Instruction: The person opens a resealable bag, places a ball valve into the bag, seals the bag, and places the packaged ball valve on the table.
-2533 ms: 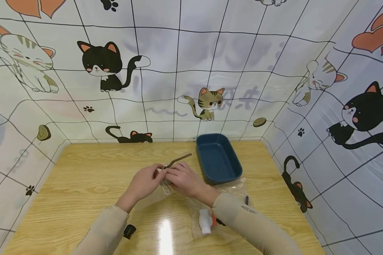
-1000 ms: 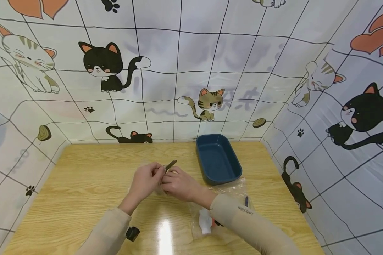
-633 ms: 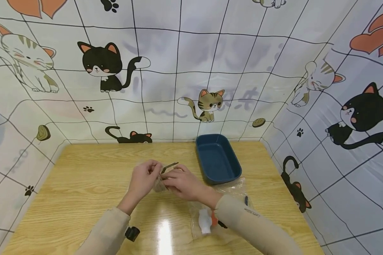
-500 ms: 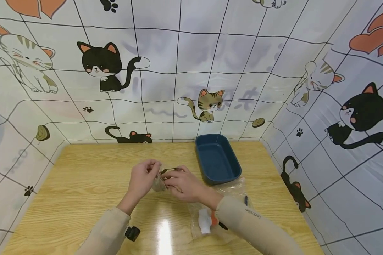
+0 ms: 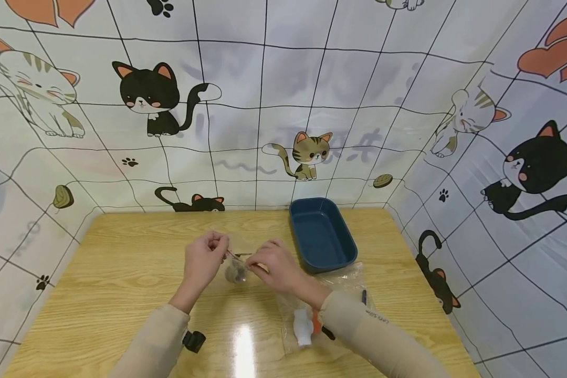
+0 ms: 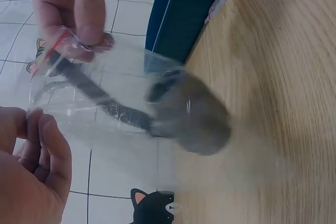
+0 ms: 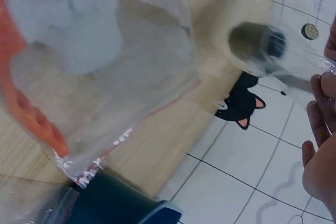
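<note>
A clear zip bag (image 6: 126,72) with a red line along its mouth hangs between my two hands. My left hand (image 5: 205,260) pinches one end of the mouth, and my right hand (image 5: 276,268) pinches the other. Inside lies a grey-brown thing (image 6: 197,114) with a rounded body and a long flat strap-like part; motion blurs it, and I cannot tell its kind. The strap-like part reaches up towards the mouth. In the head view the bag hangs over the wooden table, left of the blue bin.
A deep blue bin (image 5: 323,236) stands at the table's back right. Before it, partly under my right forearm, lies another clear bag (image 7: 152,77) with a white thing (image 5: 303,326) and an orange thing (image 7: 31,114) in it. A patterned cloth (image 5: 236,131) walls the table (image 5: 137,262).
The strap-like thing stuck out above my hands and has gone down into the bag. My hands have moved apart, the left one leftward, and now stretch the bag's mouth between them.
</note>
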Action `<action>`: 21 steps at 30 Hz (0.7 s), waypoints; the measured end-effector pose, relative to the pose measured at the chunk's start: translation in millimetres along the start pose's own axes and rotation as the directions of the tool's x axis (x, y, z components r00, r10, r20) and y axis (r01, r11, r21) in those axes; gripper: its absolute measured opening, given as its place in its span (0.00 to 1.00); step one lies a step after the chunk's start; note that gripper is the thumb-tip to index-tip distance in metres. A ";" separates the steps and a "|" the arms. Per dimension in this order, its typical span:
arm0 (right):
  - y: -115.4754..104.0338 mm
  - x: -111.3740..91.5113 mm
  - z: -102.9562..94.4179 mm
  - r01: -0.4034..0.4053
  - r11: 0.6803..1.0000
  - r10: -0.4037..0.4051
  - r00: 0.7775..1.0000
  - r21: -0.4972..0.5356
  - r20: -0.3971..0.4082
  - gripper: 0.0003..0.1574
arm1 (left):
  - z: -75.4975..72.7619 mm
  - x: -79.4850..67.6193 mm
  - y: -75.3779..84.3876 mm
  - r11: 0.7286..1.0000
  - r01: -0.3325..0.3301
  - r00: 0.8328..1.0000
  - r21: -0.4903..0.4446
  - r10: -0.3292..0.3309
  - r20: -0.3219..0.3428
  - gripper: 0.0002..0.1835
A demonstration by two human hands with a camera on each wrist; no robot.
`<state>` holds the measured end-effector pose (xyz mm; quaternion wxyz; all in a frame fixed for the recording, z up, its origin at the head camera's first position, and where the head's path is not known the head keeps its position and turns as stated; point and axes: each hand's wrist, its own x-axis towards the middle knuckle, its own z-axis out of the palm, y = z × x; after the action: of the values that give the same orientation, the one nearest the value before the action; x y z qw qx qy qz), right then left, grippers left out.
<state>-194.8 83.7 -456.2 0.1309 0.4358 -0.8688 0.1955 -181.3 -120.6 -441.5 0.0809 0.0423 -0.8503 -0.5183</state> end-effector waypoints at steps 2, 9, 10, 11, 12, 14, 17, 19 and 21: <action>0.4 2.0 -4.4 -0.021 1.000 0.020 1.000 0.020 0.022 0.07 | -1.0 0.7 0.6 0.999 0.010 1.000 -0.031 -0.010 -0.009 0.11; -1.5 6.5 -7.0 -0.012 0.998 0.013 1.000 0.058 -0.010 0.07 | -0.5 1.9 2.5 0.998 0.020 1.000 -0.068 -0.022 -0.022 0.09; -1.7 7.2 -7.2 -0.007 0.998 0.009 0.999 0.060 -0.032 0.07 | -0.6 2.0 2.5 0.997 0.021 1.000 -0.073 -0.023 -0.019 0.09; -1.9 8.0 -7.9 -0.002 0.998 0.005 0.999 0.064 -0.052 0.06 | -0.9 1.9 2.6 0.997 0.021 1.000 -0.074 -0.023 -0.015 0.09; -1.9 8.9 -8.8 0.000 0.998 0.004 0.998 0.062 -0.070 0.06 | -1.5 1.7 2.8 0.997 0.023 1.000 -0.070 -0.024 -0.012 0.09; -2.0 11.0 -11.2 0.014 0.998 -0.007 0.995 0.067 -0.103 0.04 | -3.2 1.6 2.3 0.998 0.023 1.000 -0.050 -0.023 -0.007 0.09; -2.5 14.7 -16.1 0.057 0.997 -0.050 0.990 0.053 -0.129 0.03 | -6.8 2.1 -0.6 0.999 -0.016 1.000 0.029 0.016 0.000 0.09; -1.9 17.2 -18.8 0.091 0.995 -0.085 0.988 0.041 -0.129 0.03 | -9.8 3.3 -5.3 0.994 -0.074 0.997 0.079 0.073 0.015 0.09; -0.3 19.3 -21.6 0.117 0.993 -0.112 0.985 0.033 -0.132 0.03 | -13.5 4.8 -10.9 0.982 -0.148 0.989 0.116 0.144 0.040 0.11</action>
<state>-204.7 79.7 -429.2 0.1894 0.4738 -0.8278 0.2331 -183.7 -138.1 -444.6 0.1025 -0.0236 -0.8816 -0.4601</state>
